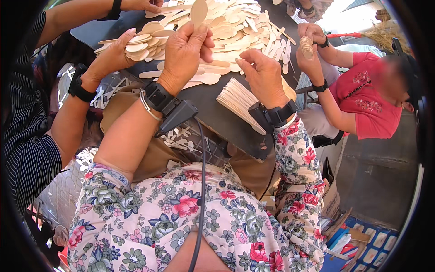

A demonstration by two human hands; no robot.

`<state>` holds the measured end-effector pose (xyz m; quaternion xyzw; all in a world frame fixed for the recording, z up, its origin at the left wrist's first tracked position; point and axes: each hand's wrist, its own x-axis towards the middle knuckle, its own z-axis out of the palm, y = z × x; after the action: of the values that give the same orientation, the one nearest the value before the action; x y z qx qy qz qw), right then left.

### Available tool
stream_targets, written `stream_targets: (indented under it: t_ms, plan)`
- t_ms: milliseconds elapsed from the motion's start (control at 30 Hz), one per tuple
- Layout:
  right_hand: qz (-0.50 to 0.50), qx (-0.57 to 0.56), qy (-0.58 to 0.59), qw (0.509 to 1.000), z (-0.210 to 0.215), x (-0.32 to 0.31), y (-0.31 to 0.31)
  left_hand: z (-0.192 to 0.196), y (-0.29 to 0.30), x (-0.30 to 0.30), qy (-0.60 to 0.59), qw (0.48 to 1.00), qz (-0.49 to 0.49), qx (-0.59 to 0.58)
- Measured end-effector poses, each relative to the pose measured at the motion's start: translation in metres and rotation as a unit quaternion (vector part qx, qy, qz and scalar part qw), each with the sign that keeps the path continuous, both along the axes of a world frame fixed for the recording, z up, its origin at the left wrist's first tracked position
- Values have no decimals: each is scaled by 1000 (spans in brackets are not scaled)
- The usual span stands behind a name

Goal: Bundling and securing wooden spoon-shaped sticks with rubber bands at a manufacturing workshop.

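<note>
My left hand (188,54) is raised over the table's near side, thumb and fingers pinching a wooden spoon (199,12) with its bowl upward. To its right, my right hand (266,75) is closed, thumb and forefinger brought together; whatever may be between them is too small to make out. Below that hand a neat row of wooden spoons (240,104) lies with handles side by side, partly covered by my wrist. Another pale spoon bowl (288,89) shows beside the wrist. Loose wooden spoons (226,34) form a large heap beyond my hands.
The dark table (226,124) has its near edge before my lap. At left, a co-worker's hand (115,52) holds a bunch of spoons (147,45). At right, a person in a red shirt (367,99) grips a spoon stack (306,47). A black cable (202,181) hangs from my left wrist strap.
</note>
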<state>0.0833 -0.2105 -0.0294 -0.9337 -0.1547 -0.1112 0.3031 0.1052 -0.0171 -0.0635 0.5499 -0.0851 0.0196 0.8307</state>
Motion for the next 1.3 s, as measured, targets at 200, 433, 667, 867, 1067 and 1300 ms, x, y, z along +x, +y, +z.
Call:
stream_targets:
  t_ms: [200, 433, 667, 867, 1067, 1300]
  plan:
    - [108, -150, -79, 980, -10, -12, 24, -8, 8, -3, -212, 948, 113, 208]
    - [219, -270, -157, 925, -34, -8, 57, 0, 26, 13, -138, 979, 143, 42]
    - [240, -392, -122, 880, -24, 0, 71, 1, 35, 15, -101, 978, 179, 26]
    - [188, -460, -42, 867, -21, 23, 65, 2, 37, 16, -92, 980, 172, 44]
    - [118, -412, -74, 901, -36, 51, 39, 1, 26, 15, -74, 984, 153, 59]
    - [82, -349, -68, 931, -27, 45, 19, -19, 5, 6, 156, 987, -25, -16]
